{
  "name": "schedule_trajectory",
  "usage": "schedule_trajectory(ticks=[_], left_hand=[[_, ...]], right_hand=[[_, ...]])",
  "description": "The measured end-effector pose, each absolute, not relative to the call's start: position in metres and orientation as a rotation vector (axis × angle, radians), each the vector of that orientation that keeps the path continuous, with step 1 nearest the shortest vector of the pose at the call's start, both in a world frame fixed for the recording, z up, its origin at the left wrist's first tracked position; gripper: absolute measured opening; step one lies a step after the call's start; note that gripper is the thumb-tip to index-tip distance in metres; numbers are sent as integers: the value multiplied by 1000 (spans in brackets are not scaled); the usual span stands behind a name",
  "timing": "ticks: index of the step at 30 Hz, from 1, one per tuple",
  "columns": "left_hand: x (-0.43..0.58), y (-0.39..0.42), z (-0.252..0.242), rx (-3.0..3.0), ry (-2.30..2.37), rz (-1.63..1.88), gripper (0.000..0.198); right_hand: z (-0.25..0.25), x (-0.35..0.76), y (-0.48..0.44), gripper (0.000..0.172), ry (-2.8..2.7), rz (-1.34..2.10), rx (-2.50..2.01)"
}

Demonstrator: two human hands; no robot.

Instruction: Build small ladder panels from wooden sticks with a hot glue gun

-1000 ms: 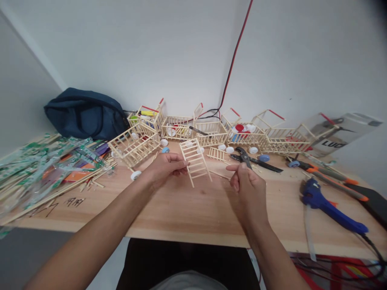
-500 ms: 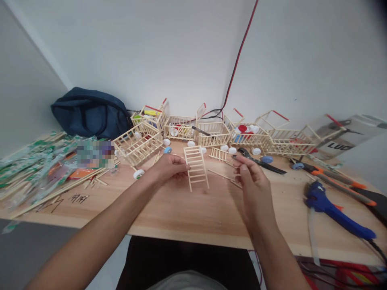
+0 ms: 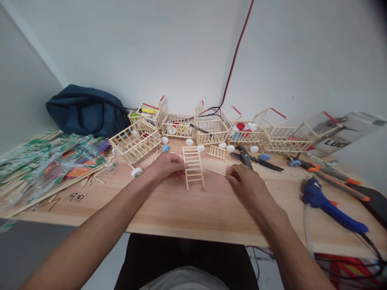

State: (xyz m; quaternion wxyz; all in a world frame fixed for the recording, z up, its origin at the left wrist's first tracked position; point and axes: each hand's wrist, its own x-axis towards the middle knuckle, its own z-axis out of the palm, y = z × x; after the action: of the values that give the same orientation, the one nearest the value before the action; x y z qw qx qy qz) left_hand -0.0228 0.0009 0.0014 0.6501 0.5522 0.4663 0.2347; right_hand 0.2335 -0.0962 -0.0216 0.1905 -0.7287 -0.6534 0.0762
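My left hand [image 3: 171, 166] pinches the left side rail of a small ladder-shaped frame [image 3: 193, 168] made of thin wooden sticks, which stands tilted above the table. To its right, my right hand [image 3: 246, 181] has its fingers closed at the right end of a thin wooden stick [image 3: 215, 172] lying on the tabletop; the fingertips are partly hidden. A shorter slatted stick panel [image 3: 217, 152] lies just behind that stick. Black-handled pliers [image 3: 244, 157] rest beyond my right hand.
Several miniature stick-built carts [image 3: 211, 133] with bottle-cap wheels line the wall. A blue glue gun [image 3: 332, 207] and orange-grey pliers [image 3: 335, 179] lie at right. At left are wrapped sticks [image 3: 39, 165] and a dark blue bag [image 3: 86, 110]. The table's front edge [image 3: 187, 238] is near me.
My right hand has come down and inward from above the table, its fingers closing at the loose stick. My left hand keeps hold of the ladder-shaped frame. The view has shifted slightly.
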Motion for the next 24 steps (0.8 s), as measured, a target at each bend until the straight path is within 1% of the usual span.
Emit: schedule_trajectory(ticks=[3,7,11,15,19,24], left_hand=[[-23,2,0,1275,1045,519,21],[-23,4,-2,1297,1055,499,18],[-24,5,-3,1288,1069,491,16],[-22,4,-3,1300,1074,493,17],[-20,4,-2,1305,1081,490,22],[-19,4,-2,1309,1087,476,25]], right_hand=[[-19,235,-95,11,-1867,220,-2064],[-16,237,-92,10,-1946,190,-2142],[-13,240,-90,13,-2046,234,-2188],[-13,246,-93,14,-2026,238,-2155],[-10,249,-102,13,-1969,253,-1966],[-7,219,-114,12,-2116,108,-1484]])
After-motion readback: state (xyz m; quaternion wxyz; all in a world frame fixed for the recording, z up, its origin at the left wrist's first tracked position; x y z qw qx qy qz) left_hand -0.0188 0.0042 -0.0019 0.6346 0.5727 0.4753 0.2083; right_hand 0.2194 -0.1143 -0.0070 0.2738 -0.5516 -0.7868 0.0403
